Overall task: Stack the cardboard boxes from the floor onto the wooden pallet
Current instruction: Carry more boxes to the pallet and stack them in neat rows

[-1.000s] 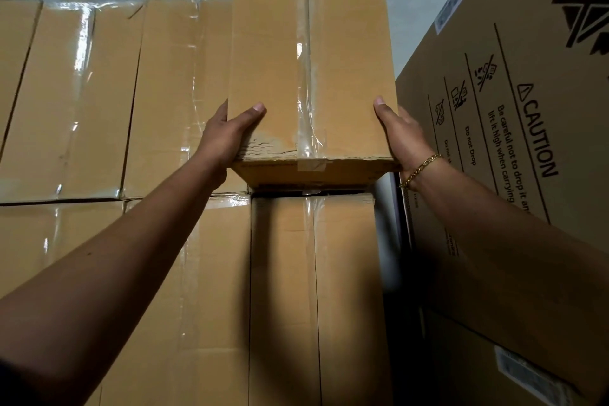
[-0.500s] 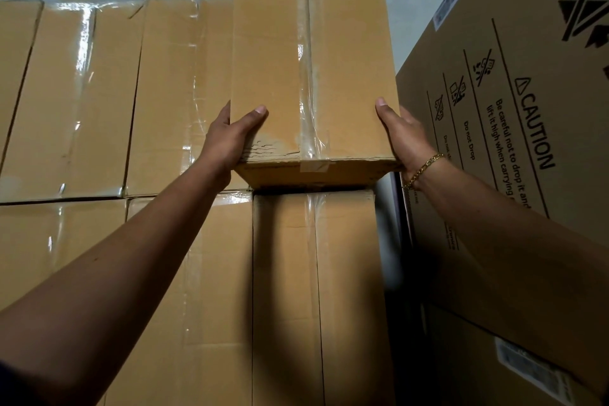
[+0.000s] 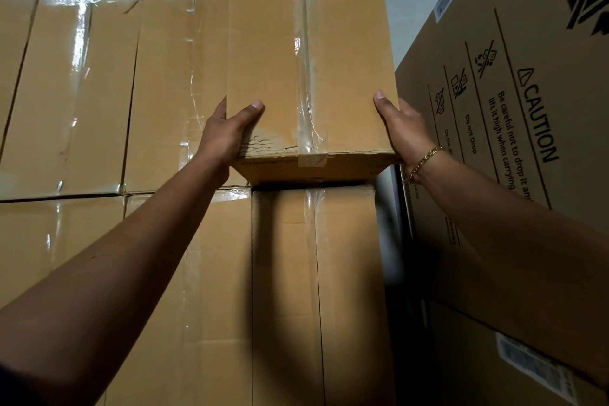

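The left hand (image 3: 227, 135) and the right hand (image 3: 400, 130) clamp the near end of a long cardboard box (image 3: 309, 53), one on each side, thumbs laid on its top face; this two-handed grip is pressed against the box walls. The box lies on top of a stacked box (image 3: 313, 274) directly beneath the grip. Left of the grip stand further taped boxes (image 3: 82, 92). Just right of the grip stands a large printed carton (image 3: 527, 142) marked CAUTION. A gold bracelet (image 3: 423, 162) circles the right wrist.
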### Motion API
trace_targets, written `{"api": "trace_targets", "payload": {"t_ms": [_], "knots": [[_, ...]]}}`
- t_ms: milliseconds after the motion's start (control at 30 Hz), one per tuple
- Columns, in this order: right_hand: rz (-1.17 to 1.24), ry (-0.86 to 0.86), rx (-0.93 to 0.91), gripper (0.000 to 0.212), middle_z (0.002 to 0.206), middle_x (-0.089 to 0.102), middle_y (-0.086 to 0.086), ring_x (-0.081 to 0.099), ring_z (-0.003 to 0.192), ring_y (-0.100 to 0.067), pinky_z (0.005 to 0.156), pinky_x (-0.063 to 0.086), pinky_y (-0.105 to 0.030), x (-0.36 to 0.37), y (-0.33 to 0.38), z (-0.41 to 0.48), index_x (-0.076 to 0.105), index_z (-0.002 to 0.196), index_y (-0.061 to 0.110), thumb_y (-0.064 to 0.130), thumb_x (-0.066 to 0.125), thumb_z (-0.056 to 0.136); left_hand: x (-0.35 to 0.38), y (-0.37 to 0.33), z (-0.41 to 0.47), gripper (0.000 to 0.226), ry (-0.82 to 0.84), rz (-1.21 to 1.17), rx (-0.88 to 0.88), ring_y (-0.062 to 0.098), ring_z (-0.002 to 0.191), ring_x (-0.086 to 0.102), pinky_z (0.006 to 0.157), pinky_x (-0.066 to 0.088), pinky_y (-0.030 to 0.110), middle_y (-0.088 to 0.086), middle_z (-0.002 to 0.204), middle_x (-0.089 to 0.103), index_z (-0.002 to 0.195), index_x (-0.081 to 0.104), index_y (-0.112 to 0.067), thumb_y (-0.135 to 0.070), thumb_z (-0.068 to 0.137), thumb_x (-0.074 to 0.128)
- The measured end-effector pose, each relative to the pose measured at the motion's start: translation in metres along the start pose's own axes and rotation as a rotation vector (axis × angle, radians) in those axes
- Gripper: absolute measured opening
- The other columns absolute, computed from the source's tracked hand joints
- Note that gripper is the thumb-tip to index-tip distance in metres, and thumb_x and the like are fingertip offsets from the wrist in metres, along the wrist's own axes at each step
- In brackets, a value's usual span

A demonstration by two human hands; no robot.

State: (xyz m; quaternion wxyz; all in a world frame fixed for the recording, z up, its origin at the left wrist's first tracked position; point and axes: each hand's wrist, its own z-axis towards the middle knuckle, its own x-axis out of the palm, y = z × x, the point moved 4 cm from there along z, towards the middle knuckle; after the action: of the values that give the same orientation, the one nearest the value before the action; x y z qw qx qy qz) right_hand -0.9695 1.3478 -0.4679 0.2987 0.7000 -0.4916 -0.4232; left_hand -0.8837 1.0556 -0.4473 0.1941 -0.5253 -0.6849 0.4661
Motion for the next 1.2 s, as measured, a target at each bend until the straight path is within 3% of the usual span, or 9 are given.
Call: {"api": "trace_targets", "payload": {"t_ms": [67,167,300,500,633,767,933,1100,1200], "knots": [[-0.001,-0.002,-0.014,0.073,0.130,0.069,0.008,0.063,0.123,-0.016,0.111,0.048,-0.046,0.001,0.000,-0.001,0.064,0.134,0.029,0.077,0.060,0.079,-0.001,0.002,0.001,0.078,0.003,0.010,0.006,0.007,0.114,0.055,0.074,0.042,0.009,-0.006,0.137,0.053,0.160,0.034,-0.016,-0.038,0.095,0.072],[0.010,-0.004,-0.024,0.053,0.126,0.070,0.010,0.064,0.120,-0.014,0.110,0.049,-0.044,0.002,0.000,-0.001,0.065,0.130,0.031,0.067,0.061,0.091,-0.002,0.004,0.002,0.082,-0.008,0.009,0.006,0.007,0.118,0.050,0.086,0.042,0.013,-0.004,0.143,0.050,0.161,0.030,-0.016,-0.039,0.095,0.072],[-0.001,-0.023,-0.005,0.085,0.128,0.069,0.011,0.064,0.121,-0.014,0.110,0.049,-0.045,0.002,0.001,-0.003,0.062,0.137,0.030,0.083,0.061,0.071,-0.003,0.003,0.002,0.086,-0.010,0.040,0.026,0.011,0.127,0.051,0.097,0.040,0.020,-0.004,0.150,0.048,0.162,0.029,-0.016,-0.043,0.093,0.073],[-0.023,-0.010,0.003,0.078,0.133,0.066,0.009,0.061,0.125,-0.016,0.111,0.047,-0.047,0.002,0.003,-0.006,0.060,0.139,0.032,0.081,0.058,0.079,-0.006,0.002,0.001,0.095,0.006,0.070,0.025,0.023,0.145,0.042,0.115,0.038,0.035,0.006,0.166,0.034,0.164,0.022,-0.017,-0.050,0.091,0.073],[-0.034,-0.013,0.082,0.116,0.146,0.057,0.004,0.057,0.131,-0.023,0.111,0.046,-0.055,-0.002,-0.009,0.003,0.053,0.144,0.038,0.104,0.057,0.049,-0.007,-0.001,-0.002,0.096,0.003,0.080,0.028,0.026,0.149,0.036,0.117,0.035,0.036,0.007,0.167,0.032,0.164,0.022,-0.018,-0.052,0.091,0.073],[-0.039,-0.004,0.050,0.084,0.133,0.065,0.003,0.063,0.121,-0.022,0.106,0.051,-0.051,-0.004,0.006,-0.008,0.059,0.138,0.033,0.088,0.056,0.075,-0.013,-0.002,-0.004,0.097,0.001,0.070,0.064,0.026,0.147,0.042,0.119,0.037,0.043,0.006,0.162,0.041,0.161,0.032,-0.018,-0.061,0.086,0.074],[-0.057,-0.014,0.096,0.097,0.137,0.063,0.000,0.063,0.120,-0.028,0.080,0.059,-0.043,-0.002,0.003,-0.024,0.054,0.142,0.037,0.093,0.058,0.063,-0.016,0.004,-0.013,0.096,0.008,0.069,0.057,0.026,0.152,0.033,0.120,0.035,0.048,0.007,0.168,0.030,0.163,0.026,-0.019,-0.059,0.089,0.072],[-0.095,-0.073,0.073,0.076,0.135,0.063,-0.002,0.061,0.122,-0.029,0.103,0.052,-0.057,0.001,0.005,-0.029,0.052,0.145,0.031,0.078,0.056,0.085,-0.014,0.009,-0.015,0.095,0.034,0.081,0.050,0.026,0.153,0.029,0.119,0.036,0.054,0.004,0.170,0.026,0.164,0.021,-0.028,-0.057,0.090,0.072],[-0.119,-0.081,0.094,0.090,0.137,0.063,-0.002,0.061,0.124,-0.031,0.102,0.052,-0.059,0.001,0.004,-0.029,0.053,0.145,0.032,0.087,0.055,0.073,-0.014,0.011,-0.013,0.095,0.044,0.095,0.052,0.027,0.152,0.031,0.118,0.038,0.055,0.003,0.169,0.027,0.165,0.019,-0.029,-0.059,0.090,0.070]]}}
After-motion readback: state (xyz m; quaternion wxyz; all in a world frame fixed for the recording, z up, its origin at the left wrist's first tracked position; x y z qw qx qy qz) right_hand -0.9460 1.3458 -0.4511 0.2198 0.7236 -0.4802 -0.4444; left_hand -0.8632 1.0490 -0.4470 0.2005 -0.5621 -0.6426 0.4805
